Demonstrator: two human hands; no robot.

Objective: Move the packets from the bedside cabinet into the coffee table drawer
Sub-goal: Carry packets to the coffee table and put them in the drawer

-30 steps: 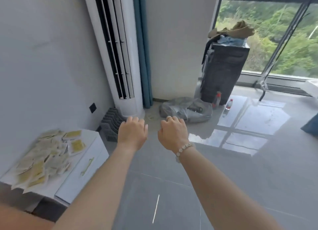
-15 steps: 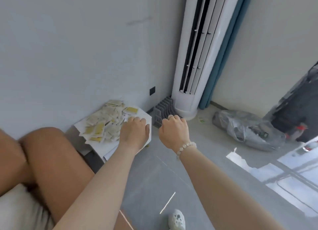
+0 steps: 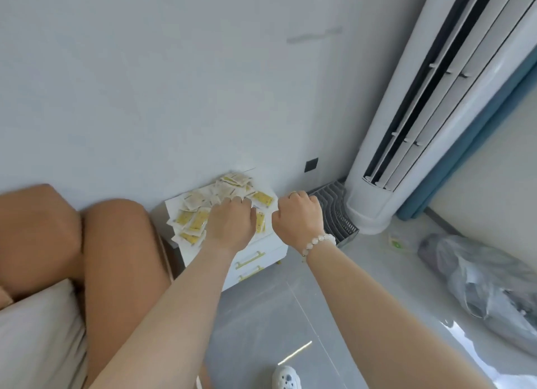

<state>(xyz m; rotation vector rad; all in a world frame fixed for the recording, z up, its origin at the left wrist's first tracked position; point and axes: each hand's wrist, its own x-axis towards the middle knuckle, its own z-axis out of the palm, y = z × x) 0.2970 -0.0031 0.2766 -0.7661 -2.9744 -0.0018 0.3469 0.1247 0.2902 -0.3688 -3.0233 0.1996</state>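
Observation:
Several white and yellow packets [image 3: 195, 217] lie in a loose heap on top of the white bedside cabinet [image 3: 263, 250], which stands against the wall and has yellow drawer handles. My left hand [image 3: 231, 224] hovers over the right part of the heap, back up, fingers curled downward with their tips hidden. My right hand [image 3: 299, 217], with a bead bracelet on the wrist, hangs loosely curled just right of the cabinet's corner and holds nothing visible. The coffee table drawer is out of view.
Brown padded cushions [image 3: 116, 243] and beige bedding [image 3: 37, 330] fill the left. A grey slatted rack [image 3: 334, 214] and a tall white air conditioner [image 3: 421, 127] stand right of the cabinet. A grey plastic bag [image 3: 479, 278] lies on the tiled floor.
The view has swung left and down towards the cabinet. Both hands have come closer to it, and the left hand is now over the packets.

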